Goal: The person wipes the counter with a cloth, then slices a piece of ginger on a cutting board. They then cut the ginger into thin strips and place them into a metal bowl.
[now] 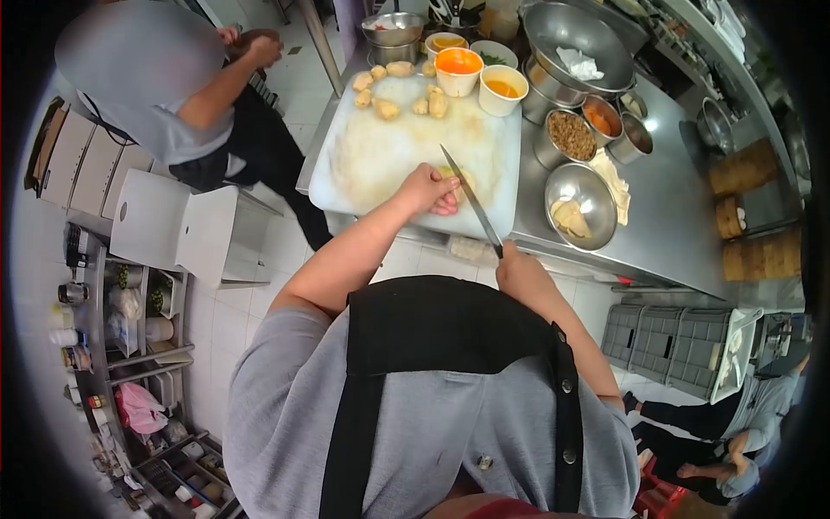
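My right hand [525, 275] is wrapped round the handle of a long kitchen knife [471, 201]. Its blade points forward and left, close beside the fingers of my left hand [426, 189]. Those fingers are curled on a pale yellow piece of ginger [465, 179], partly hidden by the hand and blade, near the front of the white cutting board [363, 156]. Several more knobbly ginger pieces [386, 109] lie along the board's far edge. Right of the board, a steel bowl [603, 197] holds pale slices [571, 218].
Tubs of orange liquid [458, 71] stand on the board's far right. Behind the steel bowl are a container of brown crumbly food [571, 138] and a wok [579, 35]. A co-worker [194, 112] stands to the left; another person [743, 415] is at lower right, beyond grey crates [666, 342].
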Tool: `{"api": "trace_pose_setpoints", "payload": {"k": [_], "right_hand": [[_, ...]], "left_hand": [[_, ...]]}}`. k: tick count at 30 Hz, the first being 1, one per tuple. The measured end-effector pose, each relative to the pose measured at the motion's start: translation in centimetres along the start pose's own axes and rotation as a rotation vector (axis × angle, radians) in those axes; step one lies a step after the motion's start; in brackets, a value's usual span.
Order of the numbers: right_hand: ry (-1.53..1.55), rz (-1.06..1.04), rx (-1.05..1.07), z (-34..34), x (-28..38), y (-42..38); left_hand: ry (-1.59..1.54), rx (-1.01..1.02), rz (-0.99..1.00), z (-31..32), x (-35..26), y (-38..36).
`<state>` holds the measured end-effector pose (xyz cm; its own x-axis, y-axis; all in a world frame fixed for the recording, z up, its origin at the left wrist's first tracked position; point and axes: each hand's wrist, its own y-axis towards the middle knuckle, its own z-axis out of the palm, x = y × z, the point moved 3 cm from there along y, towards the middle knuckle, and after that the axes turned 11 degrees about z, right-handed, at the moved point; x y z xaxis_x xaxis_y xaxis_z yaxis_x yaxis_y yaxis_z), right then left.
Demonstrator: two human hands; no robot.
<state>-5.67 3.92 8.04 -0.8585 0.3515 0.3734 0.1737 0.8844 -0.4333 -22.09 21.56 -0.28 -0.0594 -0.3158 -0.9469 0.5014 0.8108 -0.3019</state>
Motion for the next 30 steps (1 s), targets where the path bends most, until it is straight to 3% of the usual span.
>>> {"api": "trace_pose_setpoints", "payload": {"k": [11,23,30], "right_hand": [[-0.006,-0.055,-0.004,0.7,2.1,3.1],[0.001,-0.017,0.032,0.2,-0.3,-0.4],[-0.011,-0.050,-0.013,0.6,2.1,3.3]], "left_hand": [[0.071,-0.033,-0.027,0.3,-1.6,-0.9],[0.083,-0.035,-0.031,0.3,-1.5,-0.9],[0.080,0.017,-0.031,0.3,-1.8,-1.0]]}}
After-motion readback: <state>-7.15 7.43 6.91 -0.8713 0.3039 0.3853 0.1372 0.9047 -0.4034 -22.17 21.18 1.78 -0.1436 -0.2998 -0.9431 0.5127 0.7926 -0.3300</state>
